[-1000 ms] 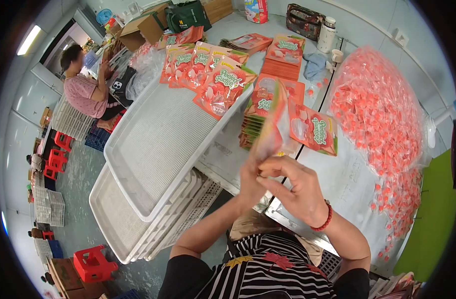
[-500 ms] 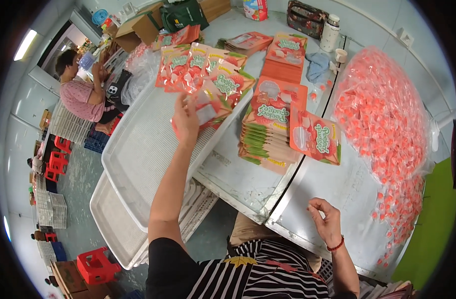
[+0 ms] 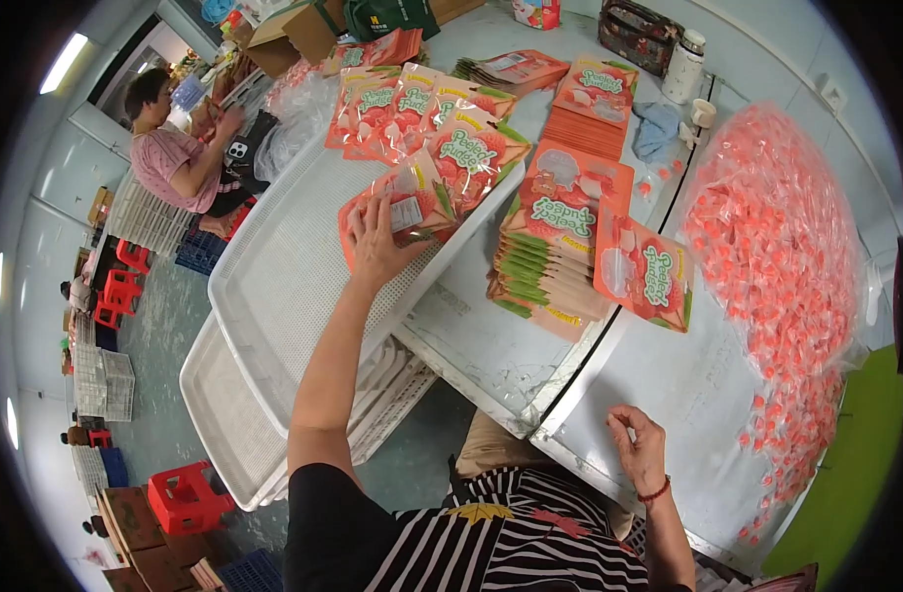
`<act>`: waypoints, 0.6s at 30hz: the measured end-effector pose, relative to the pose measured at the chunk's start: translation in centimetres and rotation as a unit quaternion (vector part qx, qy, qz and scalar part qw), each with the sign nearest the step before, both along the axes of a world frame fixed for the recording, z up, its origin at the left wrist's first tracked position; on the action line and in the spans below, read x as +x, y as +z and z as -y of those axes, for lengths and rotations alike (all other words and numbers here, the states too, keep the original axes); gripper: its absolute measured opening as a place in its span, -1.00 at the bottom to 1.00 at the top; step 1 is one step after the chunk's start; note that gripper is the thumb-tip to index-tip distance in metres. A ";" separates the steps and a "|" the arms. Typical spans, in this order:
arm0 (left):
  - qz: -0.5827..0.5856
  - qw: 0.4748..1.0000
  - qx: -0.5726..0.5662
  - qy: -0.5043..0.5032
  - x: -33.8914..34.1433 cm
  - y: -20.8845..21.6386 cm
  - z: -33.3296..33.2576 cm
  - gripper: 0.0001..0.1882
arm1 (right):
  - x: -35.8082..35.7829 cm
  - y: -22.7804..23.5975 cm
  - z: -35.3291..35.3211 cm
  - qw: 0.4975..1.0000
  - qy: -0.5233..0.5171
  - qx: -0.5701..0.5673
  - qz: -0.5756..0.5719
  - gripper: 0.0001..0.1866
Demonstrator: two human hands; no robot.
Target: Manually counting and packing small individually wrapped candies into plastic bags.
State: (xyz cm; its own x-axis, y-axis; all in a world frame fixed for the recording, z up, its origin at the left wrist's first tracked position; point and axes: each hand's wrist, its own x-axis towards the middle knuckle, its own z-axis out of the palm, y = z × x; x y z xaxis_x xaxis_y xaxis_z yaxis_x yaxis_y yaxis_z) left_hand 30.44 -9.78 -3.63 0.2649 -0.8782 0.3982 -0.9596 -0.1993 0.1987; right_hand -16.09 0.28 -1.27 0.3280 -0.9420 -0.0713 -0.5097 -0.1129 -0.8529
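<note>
My left hand (image 3: 380, 247) rests with spread fingers on a shiny pink candy pouch (image 3: 409, 204), which lies back side up in a white perforated tray (image 3: 274, 286). More filled pouches (image 3: 468, 150) lie overlapped at the tray's far end. Low over the metal table's near edge, my right hand (image 3: 637, 444) is loosely curled, with nothing visible in it. Beyond it, a flat pouch (image 3: 654, 271) lies askew beside a fanned stack of flat pouches (image 3: 560, 212).
At right, a large clear bag (image 3: 767, 227) of red-and-white wrapped candies spills onto the table (image 3: 659, 375). A blue cloth (image 3: 656, 130), a white bottle (image 3: 684, 67) and a cup (image 3: 703, 112) stand or lie farther back. Another person (image 3: 175, 158) sits at far left; a red stool (image 3: 187, 496) stands on the floor.
My left hand has set the pouch down in the tray, and its fingers have spread over it. My right hand has barely moved. The view has shifted slightly.
</note>
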 end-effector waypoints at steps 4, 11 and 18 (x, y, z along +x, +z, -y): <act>0.030 0.999 -0.008 -0.018 2.8 -1.4 -1.2 -0.19 | -0.1 -0.7 -0.8 1.000 -0.012 0.011 -0.001 -0.86; -0.103 0.987 -0.124 -0.016 6.1 0.8 0.2 -0.46 | -0.1 -1.8 -1.1 0.999 -0.024 0.013 -0.019 -0.85; -0.154 0.964 -0.213 0.037 12.4 5.5 6.2 -0.69 | 0.9 -3.1 -1.0 0.998 -0.038 0.034 -0.044 -0.88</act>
